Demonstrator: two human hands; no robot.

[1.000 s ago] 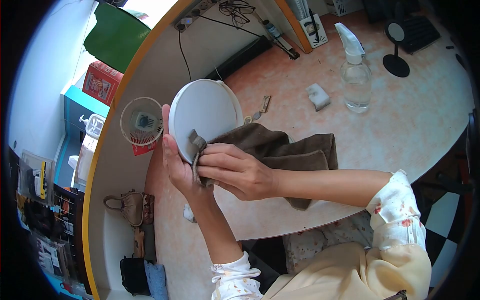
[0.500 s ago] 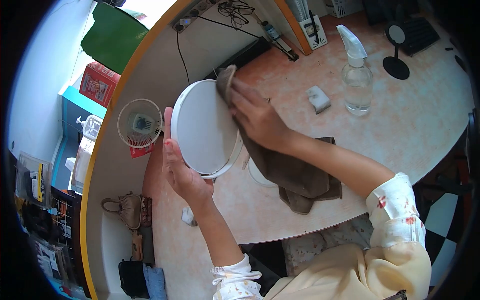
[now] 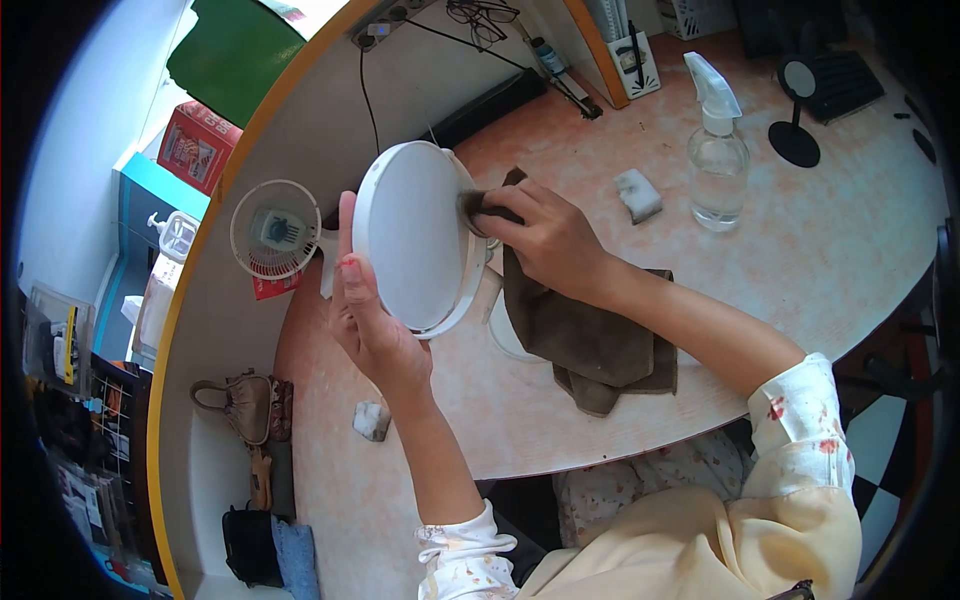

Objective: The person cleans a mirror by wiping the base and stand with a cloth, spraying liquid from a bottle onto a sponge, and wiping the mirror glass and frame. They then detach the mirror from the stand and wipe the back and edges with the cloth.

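A round white-framed mirror is tilted up above the table, its face pale grey. My left hand grips its left and lower rim, the thumb at the front edge. In my right hand a brown cloth is bunched at the fingertips, which press it to the mirror's right edge. The rest of the cloth hangs down to the table. Behind it, a round white base is partly hidden.
A clear spray bottle and a white sponge piece stand to the right. Another sponge piece lies near the left forearm. A small black round mirror is farther back. A small white fan is at the left wall.
My right hand has brought the cloth from the mirror's upper right edge down to its right side. The mirror has turned slightly and risen a little in my left hand.
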